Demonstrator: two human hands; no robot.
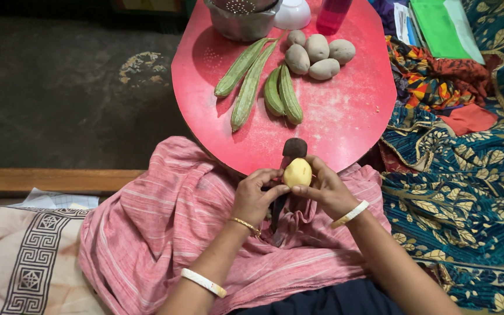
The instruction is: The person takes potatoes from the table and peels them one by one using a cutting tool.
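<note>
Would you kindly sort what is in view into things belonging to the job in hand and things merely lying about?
In hand:
peeled potato
upright blade
left hand
right hand
unpeeled potatoes
ridged gourds

Lying about:
metal pot
white bowl
pink bottle
green folder

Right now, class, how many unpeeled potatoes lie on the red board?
5, clustered at the far end of the red board: potatoes at and. More could hide behind them.
</note>
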